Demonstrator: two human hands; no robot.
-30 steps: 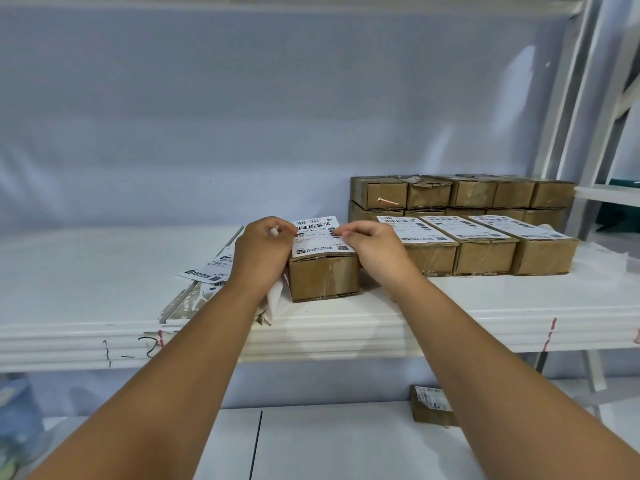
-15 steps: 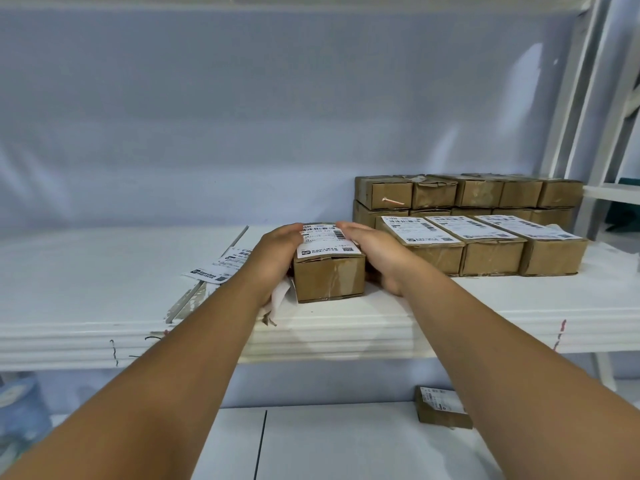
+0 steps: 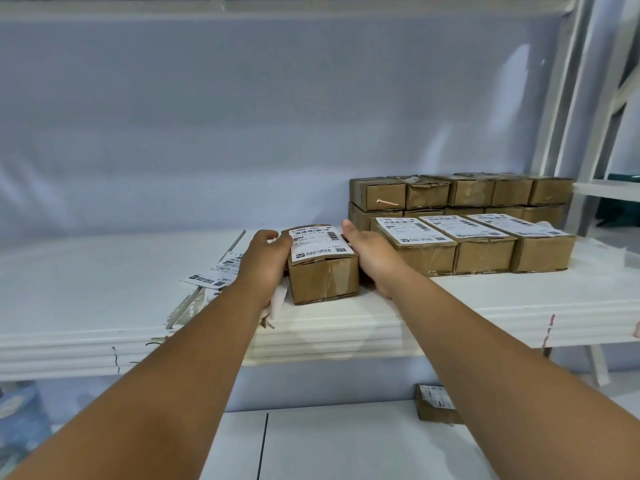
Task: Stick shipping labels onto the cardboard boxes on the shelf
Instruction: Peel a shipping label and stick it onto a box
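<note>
A small cardboard box stands near the front of the white shelf, with a white shipping label lying on its top. My left hand is against the box's left side, its fingers curled at the top left edge by the label. My right hand lies flat against the right side, thumb up at the far corner. Loose labels lie on the shelf left of my left hand.
Three labelled boxes sit in a row right of my right hand, with a two-high stack of plain boxes behind them. A metal strip lies at the left. Another labelled box rests on the lower surface. Shelf uprights stand at right.
My hands have left the top of the label and dropped to the two sides of the box. The label now lies flat on the box top.
</note>
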